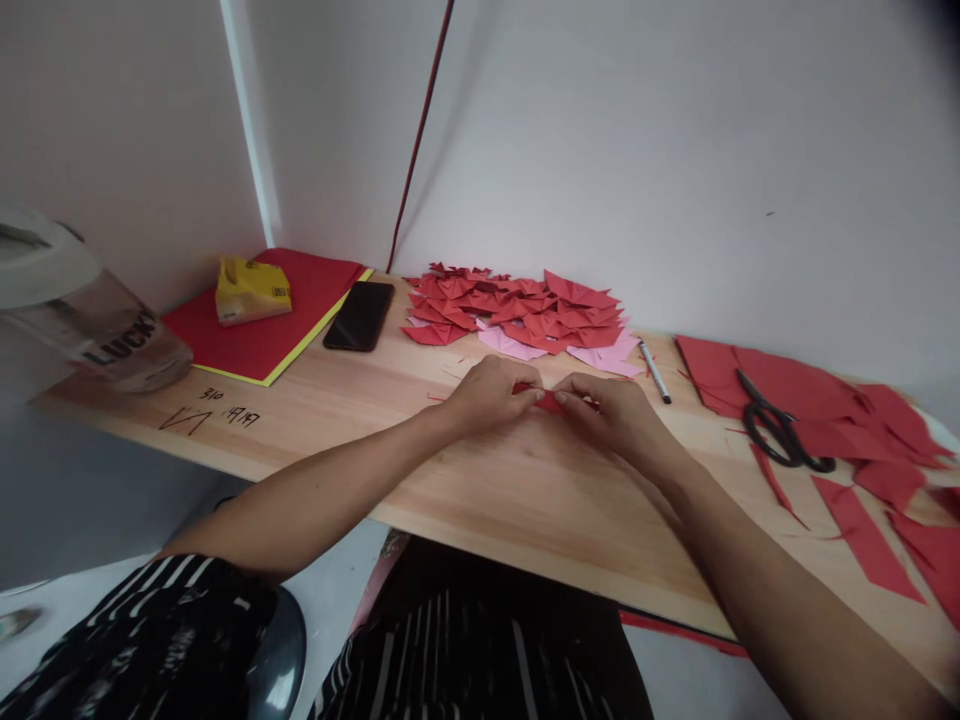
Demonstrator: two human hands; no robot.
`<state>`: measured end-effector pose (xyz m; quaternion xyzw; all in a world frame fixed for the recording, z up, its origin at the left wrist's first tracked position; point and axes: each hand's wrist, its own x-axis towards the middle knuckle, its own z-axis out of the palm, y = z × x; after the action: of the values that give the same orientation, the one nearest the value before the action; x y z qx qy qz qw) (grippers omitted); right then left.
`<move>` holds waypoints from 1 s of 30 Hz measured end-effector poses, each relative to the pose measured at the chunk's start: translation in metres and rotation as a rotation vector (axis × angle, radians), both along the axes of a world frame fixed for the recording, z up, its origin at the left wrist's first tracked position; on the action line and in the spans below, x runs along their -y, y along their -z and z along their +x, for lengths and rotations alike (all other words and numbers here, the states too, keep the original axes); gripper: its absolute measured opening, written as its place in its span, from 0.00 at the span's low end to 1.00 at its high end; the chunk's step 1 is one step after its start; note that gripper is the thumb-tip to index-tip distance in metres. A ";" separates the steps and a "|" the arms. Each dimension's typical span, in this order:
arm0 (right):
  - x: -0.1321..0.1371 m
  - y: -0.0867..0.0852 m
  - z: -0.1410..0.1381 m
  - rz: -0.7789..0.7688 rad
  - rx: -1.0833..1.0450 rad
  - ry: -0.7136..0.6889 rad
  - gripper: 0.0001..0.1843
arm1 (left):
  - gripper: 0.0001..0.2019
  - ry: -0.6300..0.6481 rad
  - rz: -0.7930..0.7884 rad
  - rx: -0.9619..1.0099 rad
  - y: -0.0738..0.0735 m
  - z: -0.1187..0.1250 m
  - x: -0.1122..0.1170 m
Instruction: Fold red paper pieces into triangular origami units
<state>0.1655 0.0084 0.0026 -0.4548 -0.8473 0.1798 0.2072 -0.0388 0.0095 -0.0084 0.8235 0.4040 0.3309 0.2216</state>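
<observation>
My left hand (491,393) and my right hand (611,410) meet at the middle of a wooden table (525,490), fingers pinched on a small red folded paper piece (550,402) lying flat between them. Most of the piece is hidden by my fingers. Just behind it lies a pile of folded red and pink paper shapes (521,312).
A pen (655,372) lies right of the pile. Black scissors (780,432) rest on red paper sheets and scraps (862,470) at the right. A black phone (360,315), a yellow packet (251,290) on a red sheet stack (262,335) and a plastic bottle (97,330) are at the left.
</observation>
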 end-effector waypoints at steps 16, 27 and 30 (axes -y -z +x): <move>0.002 -0.001 -0.007 0.100 0.060 -0.023 0.12 | 0.10 0.025 0.140 -0.119 0.005 0.000 -0.004; 0.003 0.003 -0.005 0.050 0.023 -0.015 0.12 | 0.09 0.013 0.135 -0.081 0.003 0.003 -0.002; 0.002 0.002 -0.004 0.028 0.016 -0.033 0.11 | 0.10 0.013 0.138 -0.088 0.004 0.003 -0.003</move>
<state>0.1611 0.0067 0.0010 -0.4392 -0.8588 0.1675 0.2037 -0.0358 0.0125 -0.0122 0.8533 0.3841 0.3199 0.1484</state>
